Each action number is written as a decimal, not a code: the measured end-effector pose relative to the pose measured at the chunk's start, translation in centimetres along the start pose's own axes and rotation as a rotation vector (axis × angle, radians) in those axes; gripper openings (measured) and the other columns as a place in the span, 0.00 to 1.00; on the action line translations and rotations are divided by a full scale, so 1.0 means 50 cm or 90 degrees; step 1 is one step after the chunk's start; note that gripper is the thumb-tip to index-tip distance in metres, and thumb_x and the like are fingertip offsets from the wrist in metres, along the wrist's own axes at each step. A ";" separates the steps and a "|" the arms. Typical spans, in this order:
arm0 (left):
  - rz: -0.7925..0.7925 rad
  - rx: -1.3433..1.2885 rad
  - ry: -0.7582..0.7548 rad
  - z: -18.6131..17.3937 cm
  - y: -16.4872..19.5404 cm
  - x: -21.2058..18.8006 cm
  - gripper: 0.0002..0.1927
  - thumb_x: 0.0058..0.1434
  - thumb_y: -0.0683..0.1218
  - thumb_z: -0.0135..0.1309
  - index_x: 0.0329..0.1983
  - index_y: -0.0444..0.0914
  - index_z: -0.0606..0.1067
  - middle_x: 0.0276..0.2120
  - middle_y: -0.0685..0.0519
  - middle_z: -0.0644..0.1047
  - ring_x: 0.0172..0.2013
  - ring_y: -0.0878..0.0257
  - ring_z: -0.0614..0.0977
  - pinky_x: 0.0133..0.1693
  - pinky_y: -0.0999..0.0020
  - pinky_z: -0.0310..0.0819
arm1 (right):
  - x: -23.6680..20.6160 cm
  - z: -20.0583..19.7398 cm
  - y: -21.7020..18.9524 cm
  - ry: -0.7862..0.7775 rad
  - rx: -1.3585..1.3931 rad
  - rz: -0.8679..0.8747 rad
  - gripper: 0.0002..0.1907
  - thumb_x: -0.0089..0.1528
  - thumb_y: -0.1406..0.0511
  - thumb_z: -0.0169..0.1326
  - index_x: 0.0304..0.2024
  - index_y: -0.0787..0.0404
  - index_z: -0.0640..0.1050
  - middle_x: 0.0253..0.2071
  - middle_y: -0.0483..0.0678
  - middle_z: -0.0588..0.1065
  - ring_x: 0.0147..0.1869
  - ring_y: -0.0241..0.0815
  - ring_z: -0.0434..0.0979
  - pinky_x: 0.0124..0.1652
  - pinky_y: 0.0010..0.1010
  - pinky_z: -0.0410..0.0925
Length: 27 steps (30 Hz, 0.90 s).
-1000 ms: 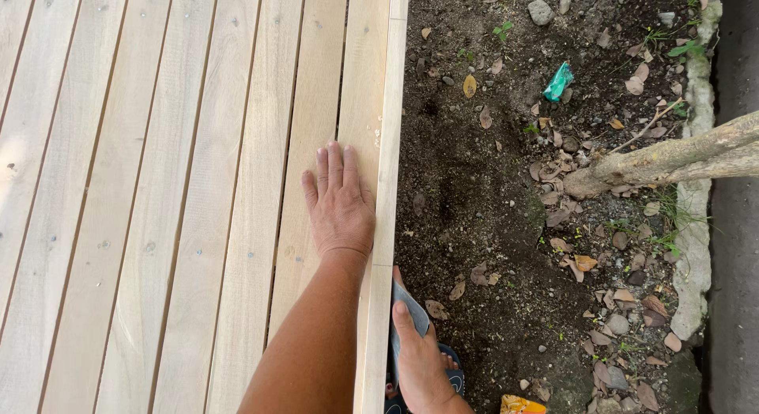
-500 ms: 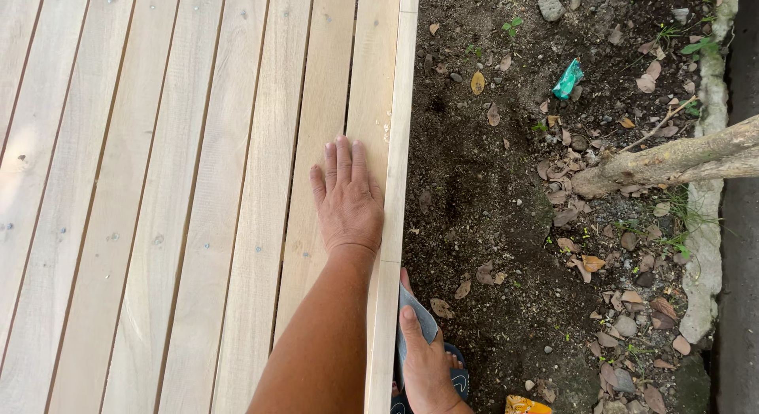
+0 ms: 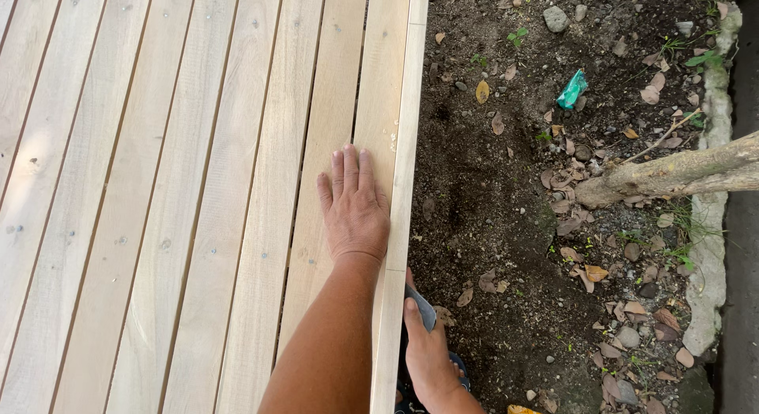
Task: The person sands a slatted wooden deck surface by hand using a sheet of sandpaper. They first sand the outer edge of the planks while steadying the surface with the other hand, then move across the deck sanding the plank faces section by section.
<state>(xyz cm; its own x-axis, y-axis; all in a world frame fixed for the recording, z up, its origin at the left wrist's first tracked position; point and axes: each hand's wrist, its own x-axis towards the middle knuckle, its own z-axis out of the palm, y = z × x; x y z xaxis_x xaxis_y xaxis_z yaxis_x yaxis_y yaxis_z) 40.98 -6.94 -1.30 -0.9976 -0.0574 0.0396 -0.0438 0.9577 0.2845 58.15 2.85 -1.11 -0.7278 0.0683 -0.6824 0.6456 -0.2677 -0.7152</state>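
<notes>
My left hand (image 3: 353, 207) lies flat, palm down, on the outermost plank of a pale wooden slatted deck (image 3: 198, 224), fingers together and pointing away from me. Its right side touches the raised edge board (image 3: 402, 192). Below and to the right, my right hand (image 3: 431, 357) is off the deck beside that edge board. It grips a small flat grey piece (image 3: 423, 307), thumb on top, held against the board's outer side. The rest of the grey piece is hidden by my fingers.
Right of the deck is dark bare soil (image 3: 490, 208) with dry leaves, pebbles and a green scrap of wrapper (image 3: 572, 90). A tree trunk (image 3: 672, 175) leans in from the right. A rough concrete kerb (image 3: 708, 256) runs along the far right. A dark sandal (image 3: 458, 365) shows under my right hand.
The view has drifted slightly. My left hand stays flat on the plank, and my right hand with the grey piece stays at the edge board with barely any shift.
</notes>
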 end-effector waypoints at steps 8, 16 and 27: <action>-0.009 -0.013 -0.015 -0.004 -0.005 -0.002 0.29 0.73 0.55 0.29 0.76 0.44 0.54 0.76 0.51 0.52 0.76 0.58 0.47 0.73 0.53 0.32 | 0.004 0.016 -0.005 0.078 0.155 0.177 0.26 0.68 0.51 0.43 0.58 0.60 0.75 0.49 0.55 0.77 0.55 0.48 0.77 0.55 0.43 0.71; -0.002 -0.003 -0.003 -0.002 -0.005 -0.002 0.30 0.73 0.55 0.30 0.76 0.43 0.54 0.76 0.50 0.52 0.75 0.57 0.47 0.73 0.52 0.32 | 0.066 0.017 -0.025 0.070 0.007 0.162 0.28 0.69 0.51 0.42 0.53 0.67 0.79 0.47 0.58 0.79 0.52 0.51 0.79 0.54 0.45 0.71; -0.002 0.000 -0.008 -0.004 -0.002 0.000 0.30 0.73 0.55 0.30 0.77 0.43 0.54 0.76 0.50 0.53 0.76 0.57 0.47 0.73 0.53 0.32 | 0.029 -0.006 0.012 0.054 -0.073 0.122 0.26 0.68 0.50 0.40 0.58 0.57 0.75 0.51 0.51 0.81 0.57 0.45 0.79 0.58 0.39 0.68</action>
<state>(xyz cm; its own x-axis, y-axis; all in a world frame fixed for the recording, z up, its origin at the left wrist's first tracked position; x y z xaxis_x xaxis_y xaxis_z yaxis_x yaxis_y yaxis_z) 41.02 -7.09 -1.15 -0.9980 -0.0567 0.0262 -0.0469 0.9575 0.2846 57.58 3.06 -2.58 -0.5700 0.1086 -0.8145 0.7960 -0.1727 -0.5801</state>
